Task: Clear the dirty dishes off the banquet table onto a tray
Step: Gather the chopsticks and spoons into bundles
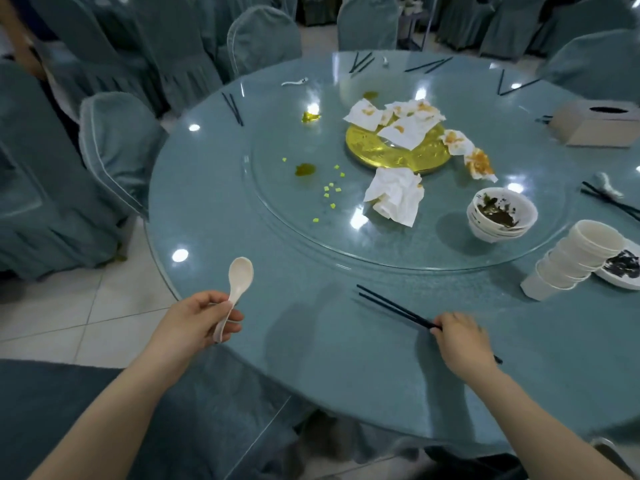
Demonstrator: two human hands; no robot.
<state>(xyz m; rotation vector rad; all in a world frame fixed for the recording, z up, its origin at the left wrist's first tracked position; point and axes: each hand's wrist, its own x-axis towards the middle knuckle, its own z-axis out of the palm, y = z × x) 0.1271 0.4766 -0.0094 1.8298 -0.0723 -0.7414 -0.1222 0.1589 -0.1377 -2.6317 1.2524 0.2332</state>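
Left hand (197,320) is gripping a white spoon (238,282) by its handle, at the near-left table (311,358) edge. Right hand (459,336), blurred, is apparently pinching black chopsticks (391,306) lying near centre. Stacked bowls (500,214) are sitting far right.

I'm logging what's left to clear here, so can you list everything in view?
spoon: one, white, in left hand
chopsticks: several pairs, black, around table edge; one under right hand
bowls: one stack, white, dirty, on turntable
cups: one stack, white, tipped, right edge
plate: one, white, dirty, beside cups
napkins: several, white, stained, around gold disc
tissue box: one, beige, far right
chairs: several, teal covers, around table
hands: left hand grips spoon; right hand pinches chopsticks
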